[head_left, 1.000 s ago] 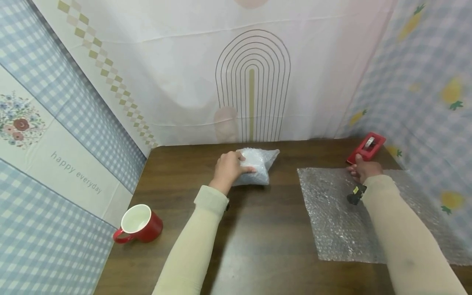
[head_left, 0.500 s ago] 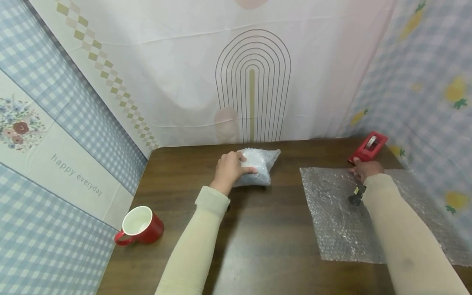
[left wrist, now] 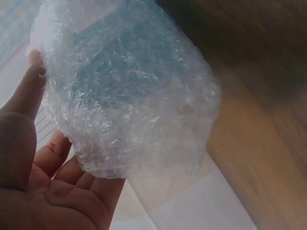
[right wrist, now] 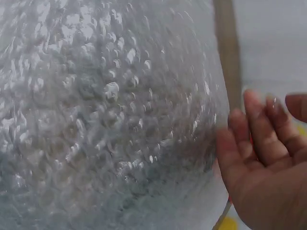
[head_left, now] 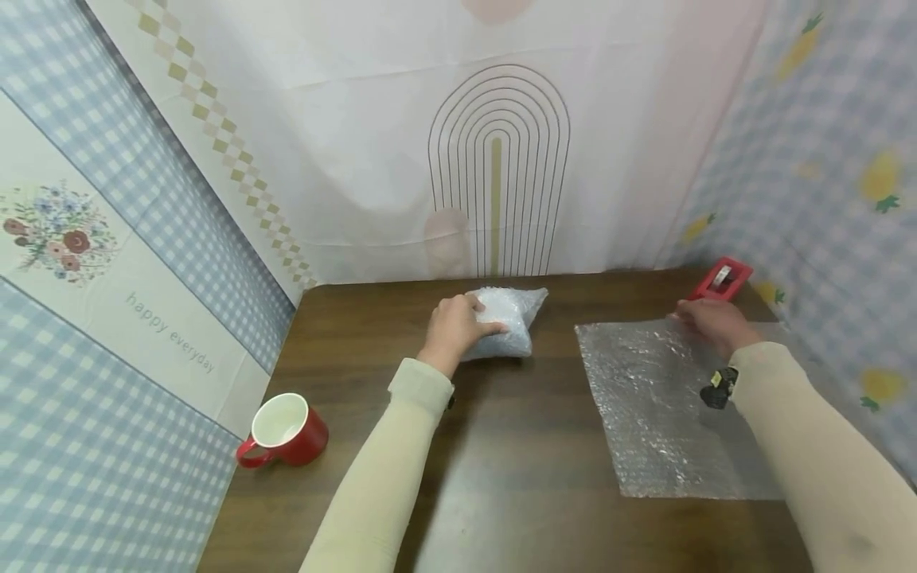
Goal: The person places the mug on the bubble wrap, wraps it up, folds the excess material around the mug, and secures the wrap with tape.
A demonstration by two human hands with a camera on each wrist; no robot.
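Note:
My left hand (head_left: 453, 330) grips the near left side of a bubble-wrapped bundle (head_left: 505, 318) at the back of the table. A blue patch shows through the bundle's wrap (left wrist: 129, 57) in the left wrist view, with thumb and fingers around one end. At the back right my right hand (head_left: 716, 322) is at the front end of a red tape dispenser (head_left: 725, 276), partly covering it. Its fingers are bent and the thumb is close to one fingertip, where a small glint shows; whether tape is between them I cannot tell. Below that hand lies a bubble wrap sheet (head_left: 659, 414).
A red mug (head_left: 290, 430) with a white inside stands at the left of the brown wooden table (head_left: 516, 446). Printed cloths hang behind (head_left: 358, 143) and along both sides. The bubble wrap sheet reaches under the right forearm.
The right hand has shifted slightly and now covers more of the tape dispenser's front end. The left hand still holds the bundle in place. The head view has turned a little.

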